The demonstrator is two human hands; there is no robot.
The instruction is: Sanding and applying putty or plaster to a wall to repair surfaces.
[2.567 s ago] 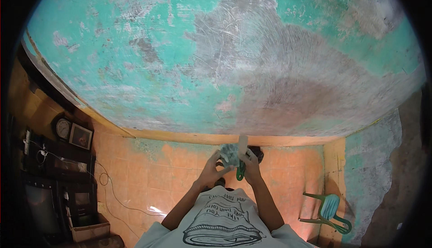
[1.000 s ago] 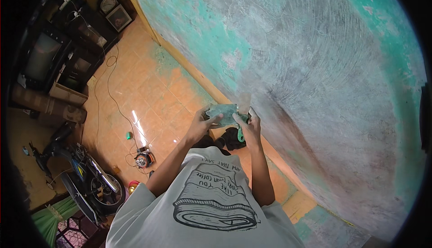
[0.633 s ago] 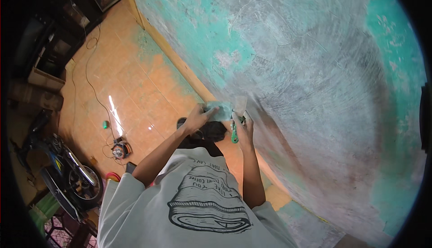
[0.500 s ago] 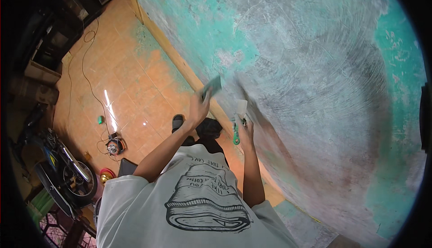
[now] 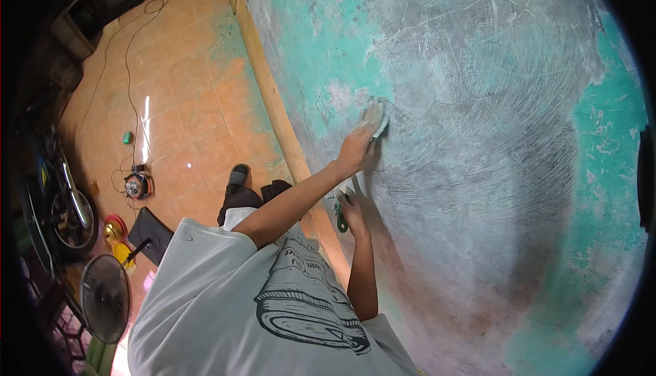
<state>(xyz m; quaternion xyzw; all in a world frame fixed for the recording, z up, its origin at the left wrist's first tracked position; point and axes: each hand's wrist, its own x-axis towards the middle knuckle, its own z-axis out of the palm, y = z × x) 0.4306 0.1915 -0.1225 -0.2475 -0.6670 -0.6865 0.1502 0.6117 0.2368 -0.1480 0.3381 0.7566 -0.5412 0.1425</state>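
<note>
Head view: left grip point(image 5: 362, 139) meets open wall point(image 5: 478, 103) past baseboard edge point(image 5: 273, 106).

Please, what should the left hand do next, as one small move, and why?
Perhaps slide the pad toward the green paint: the left hand appears to have it against the wall, and that paint lies close by. The right hand holds the scraper lower in view.
</note>
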